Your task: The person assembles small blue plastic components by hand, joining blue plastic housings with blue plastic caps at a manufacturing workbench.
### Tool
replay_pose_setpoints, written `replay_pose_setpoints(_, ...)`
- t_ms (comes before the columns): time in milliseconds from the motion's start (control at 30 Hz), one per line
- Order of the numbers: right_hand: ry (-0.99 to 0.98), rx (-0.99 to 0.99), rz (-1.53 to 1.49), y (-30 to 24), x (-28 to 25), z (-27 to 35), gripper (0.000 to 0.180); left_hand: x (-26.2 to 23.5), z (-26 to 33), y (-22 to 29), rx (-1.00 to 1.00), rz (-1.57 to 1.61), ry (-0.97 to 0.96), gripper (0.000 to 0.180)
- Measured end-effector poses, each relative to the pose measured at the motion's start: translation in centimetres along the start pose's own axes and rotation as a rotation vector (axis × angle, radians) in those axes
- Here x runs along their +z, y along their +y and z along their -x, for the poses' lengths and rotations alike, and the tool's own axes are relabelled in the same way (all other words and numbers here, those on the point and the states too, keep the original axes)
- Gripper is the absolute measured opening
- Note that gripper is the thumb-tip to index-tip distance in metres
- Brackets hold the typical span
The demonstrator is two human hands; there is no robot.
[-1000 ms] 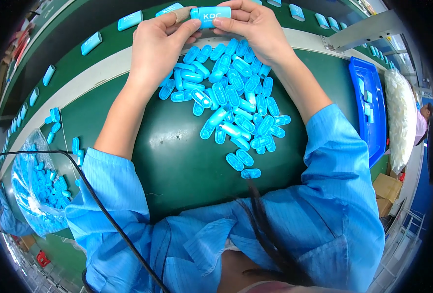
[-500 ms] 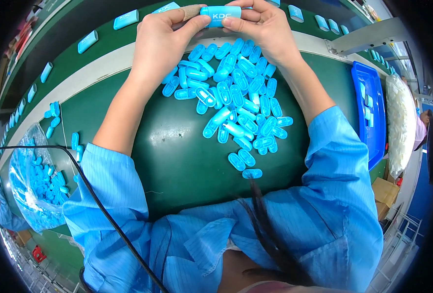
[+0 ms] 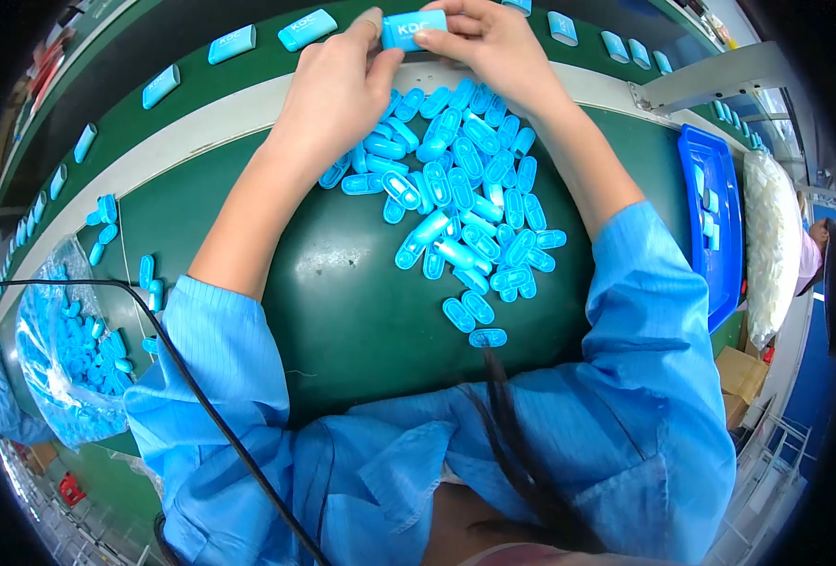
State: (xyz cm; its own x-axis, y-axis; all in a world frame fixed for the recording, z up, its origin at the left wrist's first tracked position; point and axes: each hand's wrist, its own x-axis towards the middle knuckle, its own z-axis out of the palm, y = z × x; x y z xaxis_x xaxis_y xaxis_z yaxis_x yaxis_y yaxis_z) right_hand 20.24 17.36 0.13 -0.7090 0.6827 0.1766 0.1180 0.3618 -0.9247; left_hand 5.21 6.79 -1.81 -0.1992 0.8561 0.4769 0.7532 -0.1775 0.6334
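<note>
Both hands meet at the far edge of the bench, over the pale strip that borders the conveyor. The left hand (image 3: 338, 90) pinches one end of a small blue rectangular case (image 3: 414, 28) between thumb and fingertips, and the right hand (image 3: 493, 47) grips the other end, fingers curled around it, so the case is held between the two, just above the belt. Directly under the wrists lies a heap of blue oval pieces (image 3: 465, 198), loose and overlapping on the dark green bench top (image 3: 361, 321), trailing toward the person's body. Beyond the hands, finished blue cases (image 3: 231, 43) sit spaced in a row on the green conveyor belt (image 3: 107, 104), which suggests a good number are already done. The heap looks far from used up, and a clear bag of more blue pieces (image 3: 69, 358) lies at the left, so by this judgement much work remains. A blue tray (image 3: 715, 236) stands at the right, with a bag of white parts (image 3: 767, 245) beside it
</note>
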Motion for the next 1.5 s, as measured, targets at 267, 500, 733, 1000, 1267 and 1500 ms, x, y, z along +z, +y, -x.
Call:
replay_pose_setpoints(267,0.107,-0.021,0.287,0.2,-0.2,-4.8,0.037,-3.7,0.4,1.4,-0.14,-0.206,-0.335,0.022)
replay_pose_setpoints(500,0.214,-0.146,0.955,2.0,-3.3,-3.0,0.035,-3.0,0.2,1.1,-0.121,-0.091,-0.332,0.03)
replay_pose_setpoints(733,0.151,0.148,0.194,-2.2,-2.2,-0.3,0.017,-2.3,0.1,0.4,-0.441,0.722,-0.153,0.028)
replay_pose_setpoints(1000,-0.031,0.145,-0.309,0.9,-0.6,1.8,0.034,-1.7,-0.1,0.1,-0.476,0.871,-0.119,0.026)
replay_pose_setpoints(1267,0.008,0.178,-0.558,0.3,0.0,1.6,0.018,-0.8,0.3,-0.2,-0.405,0.792,0.024,0.032)
replay_pose_setpoints(1500,-0.014,0.214,-0.533,0.3,0.0,2.0,0.02,-1.2,0.3,0.5,-0.442,0.851,-0.005,0.03)
